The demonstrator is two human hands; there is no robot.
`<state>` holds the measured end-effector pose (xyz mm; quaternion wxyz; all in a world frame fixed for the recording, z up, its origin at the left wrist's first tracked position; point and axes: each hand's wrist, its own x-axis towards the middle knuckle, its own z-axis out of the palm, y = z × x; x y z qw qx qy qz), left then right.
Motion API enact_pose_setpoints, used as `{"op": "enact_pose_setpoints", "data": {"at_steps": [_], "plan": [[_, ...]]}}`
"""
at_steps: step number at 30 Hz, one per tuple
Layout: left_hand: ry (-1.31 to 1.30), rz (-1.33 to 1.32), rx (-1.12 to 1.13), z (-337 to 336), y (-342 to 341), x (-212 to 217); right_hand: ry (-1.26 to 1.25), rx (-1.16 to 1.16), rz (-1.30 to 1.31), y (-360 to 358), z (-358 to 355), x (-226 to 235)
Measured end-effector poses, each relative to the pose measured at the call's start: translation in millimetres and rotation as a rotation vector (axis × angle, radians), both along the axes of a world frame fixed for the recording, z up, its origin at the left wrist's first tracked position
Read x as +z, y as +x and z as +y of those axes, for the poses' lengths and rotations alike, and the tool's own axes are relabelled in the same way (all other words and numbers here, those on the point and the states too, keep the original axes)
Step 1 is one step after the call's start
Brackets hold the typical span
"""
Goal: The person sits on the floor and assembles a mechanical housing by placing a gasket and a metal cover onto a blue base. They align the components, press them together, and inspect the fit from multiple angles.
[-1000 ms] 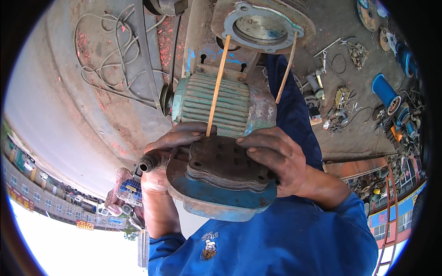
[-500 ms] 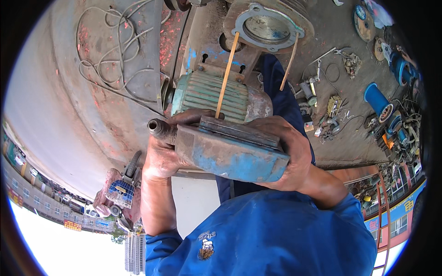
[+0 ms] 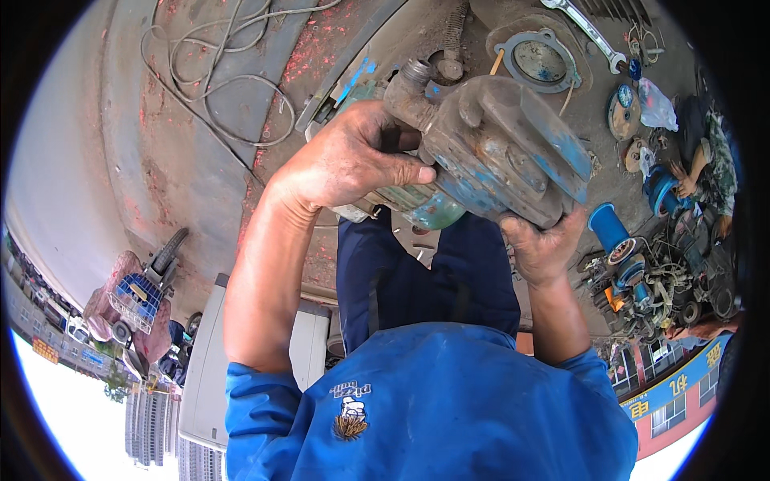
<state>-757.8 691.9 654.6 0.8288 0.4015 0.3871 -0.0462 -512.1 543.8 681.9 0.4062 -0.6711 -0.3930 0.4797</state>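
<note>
A heavy ribbed metal cylinder head (image 3: 513, 148), dirty grey with worn blue paint, is held up between both my hands. A threaded pipe fitting (image 3: 415, 74) sticks out at its upper left. My left hand (image 3: 353, 160) is closed on its left end beside that fitting, thumb along the near side. Its lower right edge rests in my right hand (image 3: 545, 244), whose fingers are partly hidden underneath. Behind it, a green motor (image 3: 433, 210) is mostly covered. Farther off stands the open cylinder with a bolt-holed flange (image 3: 568, 58), and a thin wooden stick (image 3: 497, 62) stands at its left edge.
A large wrench (image 3: 589, 28) lies at the far right. Loose cable (image 3: 210, 88) coils on the left. Blue spools (image 3: 609, 228) and a heap of parts (image 3: 682, 272) fill the right, where another person's hand (image 3: 684, 180) reaches in. A parked cart with a basket (image 3: 136, 301) stands left.
The cylinder head has been turned so its ribbed side shows, and it has moved up and right. My view has shifted; the wrench and another person's hand now show.
</note>
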Motion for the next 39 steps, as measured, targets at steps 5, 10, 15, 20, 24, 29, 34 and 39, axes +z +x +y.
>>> {"op": "enact_pose_setpoints", "data": {"at_steps": [5, 10, 15, 20, 24, 29, 34, 39], "plan": [[0.033, -0.267, 0.426, -20.4, -1.1, -12.3, 0.013, -0.082, 0.201, -5.9, -0.4, -3.5], [0.018, -0.422, 0.438, -34.9, -5.0, -36.1, 0.013, -0.081, 0.291, -16.9, 3.6, 5.3], [-0.051, -0.579, 0.502, -55.0, 0.5, -55.2, 0.052, -0.051, 0.245, -21.2, 0.8, 3.4], [-0.093, -0.710, 0.561, -61.7, 9.1, -61.5, 0.072, -0.065, 0.245, -16.3, 1.7, 3.0], [-0.077, -0.740, 0.632, -66.8, 18.7, -63.5, 0.100, -0.054, 0.237, -11.2, -1.3, 4.2], [-0.152, -0.849, 0.627, -68.1, 23.9, -69.8, 0.108, -0.077, 0.276, -0.4, -3.9, 1.4], [-0.219, -0.954, 0.676, -68.4, 32.7, -76.1, 0.113, -0.036, 0.363, 2.8, -2.1, 0.4], [-0.273, -0.909, 0.741, -70.5, 46.1, -69.7, 0.160, -0.138, 0.373, -0.4, -4.2, -0.1]]}}
